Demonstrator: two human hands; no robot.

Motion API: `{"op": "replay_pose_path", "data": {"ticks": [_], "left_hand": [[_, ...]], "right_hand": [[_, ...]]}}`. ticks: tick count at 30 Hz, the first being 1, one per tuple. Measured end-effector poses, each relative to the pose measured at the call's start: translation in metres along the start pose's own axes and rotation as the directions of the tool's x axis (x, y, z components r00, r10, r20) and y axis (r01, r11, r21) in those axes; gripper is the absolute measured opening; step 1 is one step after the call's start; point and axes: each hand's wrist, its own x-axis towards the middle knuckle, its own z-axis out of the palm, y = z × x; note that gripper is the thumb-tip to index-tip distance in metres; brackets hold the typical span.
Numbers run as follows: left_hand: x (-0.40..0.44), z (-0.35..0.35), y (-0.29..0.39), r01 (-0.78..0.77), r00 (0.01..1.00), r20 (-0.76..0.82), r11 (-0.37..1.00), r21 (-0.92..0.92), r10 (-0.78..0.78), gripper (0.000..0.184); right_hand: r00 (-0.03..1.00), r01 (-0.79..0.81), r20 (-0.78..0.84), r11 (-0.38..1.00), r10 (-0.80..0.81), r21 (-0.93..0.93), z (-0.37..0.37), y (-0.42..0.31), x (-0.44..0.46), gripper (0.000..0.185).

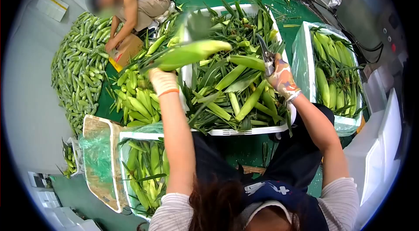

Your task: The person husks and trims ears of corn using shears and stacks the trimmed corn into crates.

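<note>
My left hand (pixel 163 82), in a pale glove, is closed around the lower end of a green corn ear (pixel 192 54), held above the left edge of a white basket (pixel 231 132). In my right hand (pixel 281 78), gloved in a patterned glove, is a pair of pruning shears (pixel 267 58), its dark blades pointing up and left over the basket. Husked ears, loose leaves and cut husks fill the basket. One corn ear (pixel 246 61) lies right beside the shears; whether they touch is unclear.
A co-worker (pixel 142 2) crouches at the upper left by a cardboard box (pixel 128 50) and a heap of wrapped corn (pixel 83 67). Loose ears (pixel 137 102) lie left of the basket. Lined corn crates stand at the right (pixel 305 69) and lower left (pixel 124 174).
</note>
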Motion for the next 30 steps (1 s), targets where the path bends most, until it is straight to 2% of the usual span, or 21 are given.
{"op": "replay_pose_path", "data": {"ticks": [1,4,5,7,9,11,12,13,14,15,17,18,19,21,22,23,25,26,27,29,30], "left_hand": [[0.003,-0.001,0.014,0.064,0.991,-0.119,0.996,0.058,-0.056,0.045],[0.002,-0.017,0.012,0.054,0.991,-0.124,0.998,0.016,-0.051,0.043],[0.006,-0.021,0.007,0.101,0.984,-0.149,0.995,-0.006,-0.101,0.042],[0.006,-0.023,0.000,0.131,0.973,-0.190,0.991,-0.002,-0.129,0.041],[-0.004,-0.023,-0.011,0.138,0.984,-0.116,0.990,0.010,-0.135,0.041],[-0.018,-0.011,-0.022,0.181,0.951,-0.267,0.980,0.076,-0.155,0.040],[-0.025,-0.005,-0.028,0.187,0.940,-0.311,0.975,0.119,-0.142,0.040],[-0.030,-0.002,-0.033,0.195,0.926,-0.356,0.967,0.164,-0.126,0.040],[-0.030,-0.007,-0.040,0.120,0.960,-0.270,0.978,0.168,-0.071,0.040],[-0.025,-0.014,-0.047,0.007,0.991,-0.132,0.994,0.114,0.008,0.040],[-0.028,-0.006,-0.040,-0.060,0.987,-0.142,0.993,0.105,0.075,0.041],[0.002,-0.018,-0.039,-0.040,0.990,-0.129,0.994,0.102,0.053,0.045],[0.003,-0.009,-0.028,0.006,0.980,-0.196,0.992,0.124,0.019,0.050],[-0.002,-0.009,-0.023,-0.043,0.994,-0.079,0.923,0.383,0.079,0.055],[-0.010,-0.010,-0.028,-0.109,0.994,0.077,0.839,0.533,0.080,0.058],[-0.019,-0.010,-0.032,-0.213,0.970,0.231,0.736,0.643,0.079,0.062],[-0.015,-0.003,-0.059,-0.089,0.960,0.272,0.847,0.525,-0.068,0.046],[0.012,-0.020,-0.078,-0.334,0.912,0.408,0.622,0.708,0.026,0.037],[0.012,-0.025,-0.089,-0.517,0.841,0.536,0.392,0.761,0.071,0.038],[0.011,-0.035,-0.108,-0.783,0.569,0.817,-0.238,0.575,0.101,0.048],[0.007,-0.038,-0.112,-0.810,0.456,0.885,-0.372,0.454,0.088,0.056]], "right_hand": [[0.972,-0.110,0.220,0.990,0.088,0.086,-0.007,-0.002,0.003,0.046],[0.933,0.066,0.354,0.998,-0.066,0.011,-0.003,-0.039,-0.022,0.070],[0.892,-0.023,0.452,1.000,0.011,0.021,-0.013,-0.066,-0.027,0.080],[0.900,-0.011,0.433,0.990,-0.050,0.138,0.015,-0.074,-0.035,0.080],[0.889,-0.067,0.457,0.973,-0.042,0.221,0.020,-0.085,-0.029,0.079],[0.898,-0.036,0.434,0.968,-0.078,0.249,0.014,-0.099,-0.022,0.073],[0.938,0.076,0.304,0.953,-0.168,0.292,0.017,-0.101,-0.022,0.074],[0.928,0.049,0.336,0.946,-0.163,0.321,0.013,-0.099,-0.019,0.070],[0.916,0.021,0.369,0.938,-0.157,0.347,0.008,-0.097,-0.015,0.066],[0.898,0.042,0.415,0.969,-0.144,0.245,0.019,-0.079,-0.008,0.048],[0.847,-0.293,0.530,0.874,0.050,0.387,0.022,-0.059,-0.018,0.033],[0.851,-0.167,0.524,0.959,0.024,0.229,0.011,-0.056,-0.020,0.026],[0.755,-0.335,0.644,0.918,0.127,0.212,0.004,-0.053,-0.023,0.026],[0.740,-0.424,0.655,0.861,0.152,0.280,0.004,-0.048,-0.023,0.028],[0.838,-0.294,0.544,0.868,0.033,0.401,0.014,-0.044,-0.025,0.039],[0.903,-0.103,0.425,0.926,-0.066,0.363,0.020,-0.043,-0.021,0.053],[0.834,-0.157,0.546,0.916,-0.077,0.369,-0.005,-0.077,-0.004,0.063],[0.824,-0.163,0.557,0.901,-0.100,0.402,0.006,-0.075,0.000,0.061],[0.766,-0.250,0.639,0.886,-0.065,0.390,-0.008,-0.094,0.005,0.067],[0.827,-0.237,0.542,0.783,-0.148,0.575,0.037,-0.085,-0.007,0.073],[0.861,-0.255,0.507,0.826,-0.043,0.503,0.038,-0.093,-0.009,0.082]]}}
